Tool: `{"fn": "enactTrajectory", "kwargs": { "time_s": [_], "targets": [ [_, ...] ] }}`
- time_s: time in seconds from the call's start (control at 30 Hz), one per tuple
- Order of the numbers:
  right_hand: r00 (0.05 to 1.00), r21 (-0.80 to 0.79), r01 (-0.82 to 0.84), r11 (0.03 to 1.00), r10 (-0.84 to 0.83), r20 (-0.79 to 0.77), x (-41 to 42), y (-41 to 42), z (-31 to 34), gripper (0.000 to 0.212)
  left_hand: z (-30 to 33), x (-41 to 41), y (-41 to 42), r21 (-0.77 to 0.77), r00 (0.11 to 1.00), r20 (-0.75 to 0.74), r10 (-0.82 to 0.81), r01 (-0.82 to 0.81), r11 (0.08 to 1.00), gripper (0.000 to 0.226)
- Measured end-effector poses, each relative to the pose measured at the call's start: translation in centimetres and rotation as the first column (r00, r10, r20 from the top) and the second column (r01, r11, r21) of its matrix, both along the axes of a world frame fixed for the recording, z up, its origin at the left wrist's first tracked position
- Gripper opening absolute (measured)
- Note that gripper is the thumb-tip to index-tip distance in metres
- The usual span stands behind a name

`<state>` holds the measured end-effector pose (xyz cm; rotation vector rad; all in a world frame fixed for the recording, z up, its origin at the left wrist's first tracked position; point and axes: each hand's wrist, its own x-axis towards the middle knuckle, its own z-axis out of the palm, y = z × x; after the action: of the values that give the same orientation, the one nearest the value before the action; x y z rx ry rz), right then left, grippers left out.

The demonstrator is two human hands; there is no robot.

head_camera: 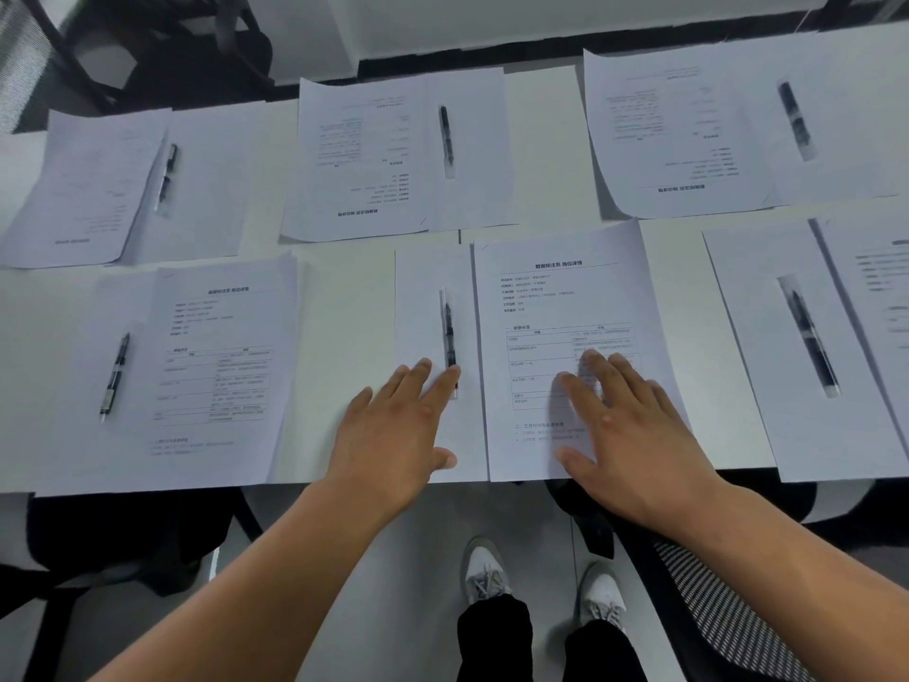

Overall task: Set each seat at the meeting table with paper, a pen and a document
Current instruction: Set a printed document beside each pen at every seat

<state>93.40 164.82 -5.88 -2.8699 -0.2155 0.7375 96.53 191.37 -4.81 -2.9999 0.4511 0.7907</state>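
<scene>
At the near middle seat a blank sheet lies beside a printed document. A black pen lies lengthwise on the blank sheet. My left hand rests flat on the blank sheet, its fingertips touching the pen's near end. My right hand presses flat on the lower part of the document. Neither hand grips anything.
Several other sets of paper, pen and document lie on the white table: near left, near right and three along the far side. Black chairs stand at the near edge and far left. My feet show below.
</scene>
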Motion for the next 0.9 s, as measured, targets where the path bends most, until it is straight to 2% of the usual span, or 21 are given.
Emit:
{"fn": "enactTrajectory", "kwargs": {
  "time_s": [0.5,0.9],
  "targets": [
    [1.000,0.013,0.018,1.000,-0.018,0.004,0.0,0.9,1.9,0.085,2.5,-0.3,-1.3,0.032,0.999,0.013,0.029,-0.029,0.999,0.101],
    [0.995,0.044,-0.031,0.999,0.027,0.093,-1.1,-0.4,6.2,0.084,6.9,-3.0,-3.0,0.067,0.995,0.073,0.062,-0.067,0.995,0.101]
  ]
}}
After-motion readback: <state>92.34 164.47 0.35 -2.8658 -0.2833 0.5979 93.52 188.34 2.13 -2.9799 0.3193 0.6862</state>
